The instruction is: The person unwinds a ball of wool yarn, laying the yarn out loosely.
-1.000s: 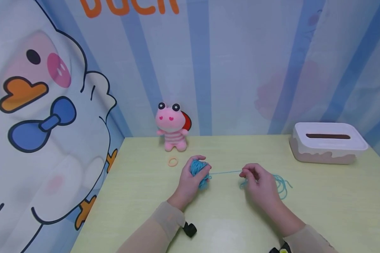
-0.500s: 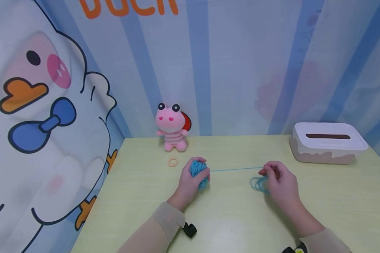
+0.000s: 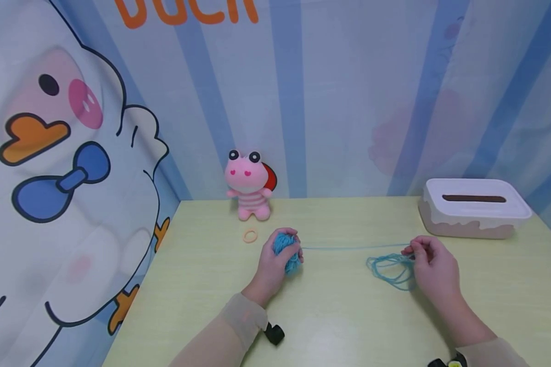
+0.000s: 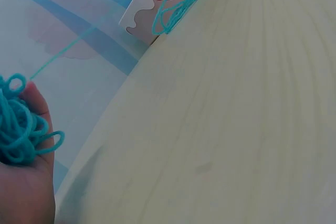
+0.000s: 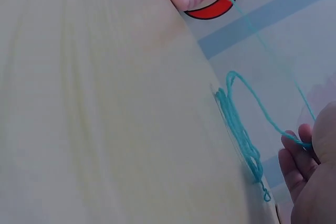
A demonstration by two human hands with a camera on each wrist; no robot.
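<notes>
In the head view my left hand (image 3: 271,265) grips a ball of blue yarn (image 3: 283,245), thumb across its near side. Loose loops of the yarn ball (image 4: 18,124) stick out beside the palm in the left wrist view. A taut strand (image 3: 349,248) runs from the ball across to my right hand (image 3: 436,267), which pinches it between thumb and fingertips. Below and left of those fingertips, loose coils of yarn (image 3: 392,275) lie on the table. One strand rises from the coils (image 5: 239,135) into the right hand's fingers in the right wrist view.
A pink plush toy (image 3: 252,196) with a striped body stands at the back of the table (image 3: 330,316). In front of it lies a small orange ring (image 3: 250,235). A white and brown tissue box (image 3: 475,209) sits at the back right, before a printed curtain (image 3: 340,102).
My right hand has moved to the right, drawing a longer strand out from the ball. More of the loose coils show left of it. The left hand stays nearly in place.
</notes>
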